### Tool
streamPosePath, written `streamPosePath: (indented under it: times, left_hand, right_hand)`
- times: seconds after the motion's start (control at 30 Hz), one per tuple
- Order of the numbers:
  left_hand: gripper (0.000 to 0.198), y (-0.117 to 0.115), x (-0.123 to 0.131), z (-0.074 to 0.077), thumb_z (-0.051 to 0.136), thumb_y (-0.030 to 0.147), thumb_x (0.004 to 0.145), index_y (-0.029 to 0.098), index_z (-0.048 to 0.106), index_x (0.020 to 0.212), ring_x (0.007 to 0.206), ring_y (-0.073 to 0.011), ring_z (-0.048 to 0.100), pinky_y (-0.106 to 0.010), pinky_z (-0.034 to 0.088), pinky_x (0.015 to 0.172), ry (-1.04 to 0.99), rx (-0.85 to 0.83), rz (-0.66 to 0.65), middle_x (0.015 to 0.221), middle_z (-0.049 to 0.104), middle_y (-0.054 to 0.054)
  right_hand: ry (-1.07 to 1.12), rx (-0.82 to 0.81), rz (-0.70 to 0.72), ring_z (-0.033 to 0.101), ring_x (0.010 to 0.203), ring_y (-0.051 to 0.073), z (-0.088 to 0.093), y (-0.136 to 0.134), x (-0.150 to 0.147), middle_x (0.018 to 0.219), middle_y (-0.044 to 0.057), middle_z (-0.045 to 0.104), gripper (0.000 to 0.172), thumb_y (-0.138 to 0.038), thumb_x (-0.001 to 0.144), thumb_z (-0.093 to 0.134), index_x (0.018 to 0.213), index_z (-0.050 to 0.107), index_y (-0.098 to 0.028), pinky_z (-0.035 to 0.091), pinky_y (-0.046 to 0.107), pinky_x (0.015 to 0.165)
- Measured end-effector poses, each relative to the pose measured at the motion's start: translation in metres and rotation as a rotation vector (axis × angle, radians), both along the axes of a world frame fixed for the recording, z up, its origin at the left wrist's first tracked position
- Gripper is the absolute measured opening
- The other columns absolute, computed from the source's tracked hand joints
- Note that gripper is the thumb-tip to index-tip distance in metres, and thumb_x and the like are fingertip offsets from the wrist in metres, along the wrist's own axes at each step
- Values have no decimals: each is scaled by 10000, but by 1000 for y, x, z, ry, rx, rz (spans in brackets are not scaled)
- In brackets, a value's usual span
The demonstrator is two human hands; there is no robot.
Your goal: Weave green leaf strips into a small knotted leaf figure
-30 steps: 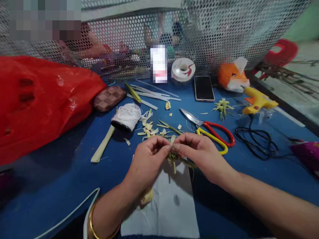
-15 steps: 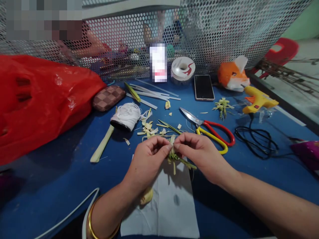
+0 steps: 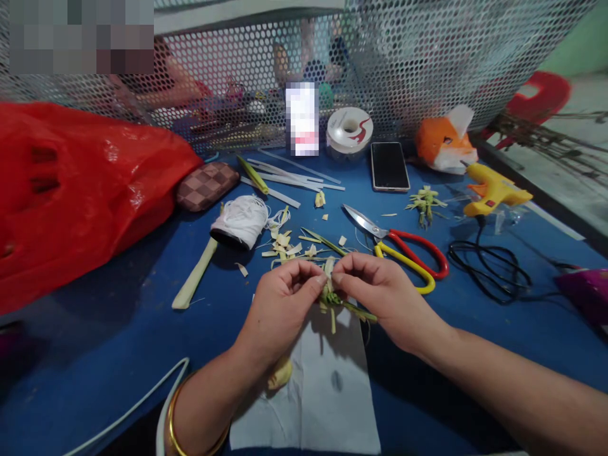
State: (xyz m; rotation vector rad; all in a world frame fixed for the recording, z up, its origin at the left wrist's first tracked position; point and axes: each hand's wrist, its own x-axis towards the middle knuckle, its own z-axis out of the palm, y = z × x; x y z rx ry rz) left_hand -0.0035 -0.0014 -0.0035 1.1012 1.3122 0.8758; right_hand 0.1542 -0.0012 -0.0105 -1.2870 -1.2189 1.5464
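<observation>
Pinching leaf piece (image 3: 332, 297) above paper (image 3: 332, 399), left hand (image 3: 284, 301) and right hand (image 3: 387, 296) grip its pale end from opposite sides, probably for fine control. Scissors (image 3: 365, 223) lie beyond right hand, pointing away, seemingly for easy reach; glue gun (image 3: 496, 188) farther.

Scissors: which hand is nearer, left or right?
Right. The right hand is just on the near side of the scissors, close to the yellow handle. The left hand is farther off, to their left, across the green plant piece.
</observation>
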Motion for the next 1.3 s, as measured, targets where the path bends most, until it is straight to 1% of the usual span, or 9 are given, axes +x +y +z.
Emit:
streamPosePath:
  times: [0.17,0.4,0.7,0.97,1.1,1.3]
  left_hand:
    - [85,-1,0,-1,676,244,767,165,650,751,626,-98,508,-226,401,606,-12,12,5,679,608,27]
    - [89,-1,0,0,666,250,764,165,651,745,612,-100,500,-232,397,594,3,23,11,672,605,24]
    - [88,-1,1,1,671,253,766,169,649,757,622,-106,519,-232,408,604,8,6,17,686,612,23]
    - [89,-1,-1,1,650,259,784,171,656,771,632,-113,530,-236,417,614,53,39,-15,694,621,19]
    - [97,-2,-1,0,640,262,792,168,654,769,634,-112,518,-235,412,610,80,57,-29,697,616,18]
    - [80,-3,0,2,638,247,781,170,644,758,612,-106,499,-234,399,592,62,42,-21,673,599,25]
  right_hand:
    - [3,11,0,426,571,95,2,-1,0,624,-31,524,153,-304,764,624,720,596,-160,361,243,533]
    - [10,17,2,431,580,95,-1,-1,1,641,-30,532,148,-298,781,634,736,604,-160,362,241,537]
    - [30,-6,-13,415,564,92,0,-1,-1,631,-37,519,158,-308,783,652,728,603,-168,351,238,524]
    - [69,-42,-29,477,590,106,2,0,-1,631,-24,564,194,-337,754,696,710,617,-165,394,251,574]
    - [68,-35,-14,455,583,99,1,0,-1,631,-31,545,190,-331,773,685,720,608,-165,384,244,563]
    - [63,-9,5,403,554,94,2,0,-2,617,-39,509,213,-354,790,664,714,579,-174,342,238,515]
